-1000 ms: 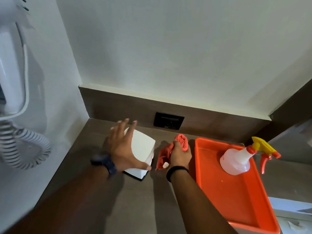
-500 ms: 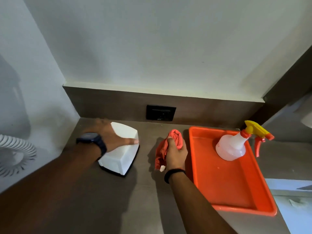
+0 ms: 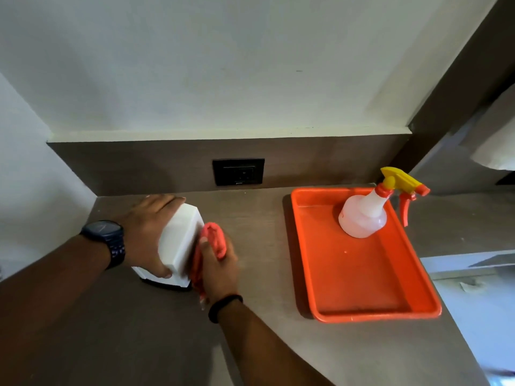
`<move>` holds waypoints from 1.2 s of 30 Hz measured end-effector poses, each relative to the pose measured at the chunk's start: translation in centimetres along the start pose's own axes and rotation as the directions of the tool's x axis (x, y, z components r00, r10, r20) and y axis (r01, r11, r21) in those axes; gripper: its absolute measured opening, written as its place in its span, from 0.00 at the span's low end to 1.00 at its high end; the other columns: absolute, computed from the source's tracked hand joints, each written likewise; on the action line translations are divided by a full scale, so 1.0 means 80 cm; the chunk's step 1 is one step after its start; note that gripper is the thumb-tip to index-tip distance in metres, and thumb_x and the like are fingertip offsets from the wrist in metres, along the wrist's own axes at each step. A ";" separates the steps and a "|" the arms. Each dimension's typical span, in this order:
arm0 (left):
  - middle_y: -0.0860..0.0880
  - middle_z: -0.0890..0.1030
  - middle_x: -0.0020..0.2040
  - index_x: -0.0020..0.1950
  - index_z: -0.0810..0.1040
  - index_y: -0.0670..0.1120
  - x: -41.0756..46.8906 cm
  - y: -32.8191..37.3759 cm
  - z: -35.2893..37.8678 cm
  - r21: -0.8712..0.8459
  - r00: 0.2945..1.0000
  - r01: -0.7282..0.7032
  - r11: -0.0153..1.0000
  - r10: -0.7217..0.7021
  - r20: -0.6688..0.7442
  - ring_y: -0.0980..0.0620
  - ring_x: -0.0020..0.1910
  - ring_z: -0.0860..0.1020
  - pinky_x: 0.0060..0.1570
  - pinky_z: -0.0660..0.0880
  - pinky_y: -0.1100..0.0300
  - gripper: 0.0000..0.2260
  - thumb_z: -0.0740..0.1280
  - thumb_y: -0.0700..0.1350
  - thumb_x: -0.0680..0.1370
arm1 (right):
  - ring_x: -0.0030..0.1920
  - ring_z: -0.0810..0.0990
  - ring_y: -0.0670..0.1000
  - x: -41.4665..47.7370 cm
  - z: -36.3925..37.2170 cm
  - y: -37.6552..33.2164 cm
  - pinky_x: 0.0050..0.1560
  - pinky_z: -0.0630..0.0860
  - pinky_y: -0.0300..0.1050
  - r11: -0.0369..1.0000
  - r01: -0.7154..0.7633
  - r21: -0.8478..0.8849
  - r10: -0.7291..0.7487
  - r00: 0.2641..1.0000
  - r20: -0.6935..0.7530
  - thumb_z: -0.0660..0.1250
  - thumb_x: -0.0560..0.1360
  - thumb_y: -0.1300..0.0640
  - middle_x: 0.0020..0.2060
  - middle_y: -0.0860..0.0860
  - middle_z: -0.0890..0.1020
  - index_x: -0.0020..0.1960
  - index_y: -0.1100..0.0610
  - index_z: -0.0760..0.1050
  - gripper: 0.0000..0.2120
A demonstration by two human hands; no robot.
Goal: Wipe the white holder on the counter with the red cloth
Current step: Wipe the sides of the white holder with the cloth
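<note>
The white holder (image 3: 182, 240) is a boxy block with a dark base, standing on the brown counter near the left wall. My left hand (image 3: 150, 232), with a dark watch at the wrist, grips the holder across its top and left side. My right hand (image 3: 220, 270) is closed on the bunched red cloth (image 3: 213, 239). The cloth presses against the holder's right face. The holder's left side is hidden behind my left hand.
An orange tray (image 3: 362, 288) lies to the right on the counter (image 3: 259, 218), with a translucent spray bottle (image 3: 365, 215) standing in its far end. A black wall socket (image 3: 238, 171) sits in the brown backsplash. The counter's right edge drops off beyond the tray.
My right hand moved left with the red cloth, from apart from the holder to pressed against its right face. My left hand now wraps the holder more fully.
</note>
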State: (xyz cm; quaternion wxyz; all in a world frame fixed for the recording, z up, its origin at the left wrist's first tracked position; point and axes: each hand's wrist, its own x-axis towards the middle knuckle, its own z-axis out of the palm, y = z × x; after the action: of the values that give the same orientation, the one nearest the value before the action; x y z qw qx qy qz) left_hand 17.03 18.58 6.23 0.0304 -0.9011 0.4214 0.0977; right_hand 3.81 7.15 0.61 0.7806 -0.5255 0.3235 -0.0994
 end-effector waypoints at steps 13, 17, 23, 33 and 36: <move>0.43 0.67 0.70 0.72 0.59 0.43 0.002 0.005 0.004 -0.005 0.997 0.036 0.999 -0.037 -0.062 0.42 0.68 0.65 0.68 0.65 0.46 0.61 0.72 0.68 0.44 | 0.81 0.52 0.44 0.007 0.044 0.005 0.77 0.52 0.36 0.933 0.265 -0.245 -0.261 0.964 0.047 0.54 0.79 0.39 0.75 0.36 0.60 0.73 0.35 0.59 0.22; 0.44 0.66 0.71 0.72 0.58 0.44 0.001 0.008 0.001 -0.011 0.996 0.062 0.998 -0.063 -0.058 0.42 0.68 0.64 0.68 0.65 0.45 0.61 0.70 0.69 0.44 | 0.75 0.66 0.53 0.037 0.044 0.000 0.77 0.62 0.56 0.942 0.212 -0.260 -0.213 0.977 0.028 0.53 0.83 0.46 0.72 0.49 0.74 0.69 0.47 0.71 0.17; 0.45 0.66 0.70 0.71 0.56 0.46 0.002 0.009 0.001 -0.025 0.996 0.060 0.998 -0.061 -0.064 0.43 0.68 0.65 0.68 0.65 0.46 0.60 0.70 0.68 0.44 | 0.64 0.77 0.48 0.001 0.047 0.026 0.69 0.73 0.55 0.972 0.124 -0.201 -0.144 0.986 -0.086 0.55 0.81 0.40 0.61 0.44 0.79 0.55 0.32 0.70 0.07; 0.46 0.65 0.70 0.71 0.56 0.46 0.002 0.011 0.000 -0.009 0.996 0.086 0.996 -0.086 -0.035 0.44 0.68 0.63 0.68 0.65 0.46 0.61 0.66 0.71 0.42 | 0.69 0.73 0.54 0.035 0.054 -0.009 0.72 0.68 0.58 0.945 0.227 -0.236 -0.250 0.966 -0.070 0.54 0.80 0.43 0.65 0.54 0.79 0.65 0.51 0.74 0.21; 0.47 0.63 0.72 0.72 0.53 0.48 0.002 0.009 0.000 -0.013 0.996 0.084 0.996 -0.084 -0.015 0.44 0.70 0.61 0.69 0.63 0.46 0.62 0.67 0.70 0.43 | 0.61 0.77 0.54 0.028 0.054 0.006 0.68 0.71 0.59 0.958 0.157 -0.242 -0.185 0.978 -0.099 0.52 0.77 0.40 0.58 0.52 0.81 0.57 0.46 0.75 0.19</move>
State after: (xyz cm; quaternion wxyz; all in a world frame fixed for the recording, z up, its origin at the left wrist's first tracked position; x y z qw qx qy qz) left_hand 16.57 18.03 6.22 0.0257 -0.9188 0.3829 0.0917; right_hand 8.07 9.47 0.33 0.6812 -0.6323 0.3328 -0.1595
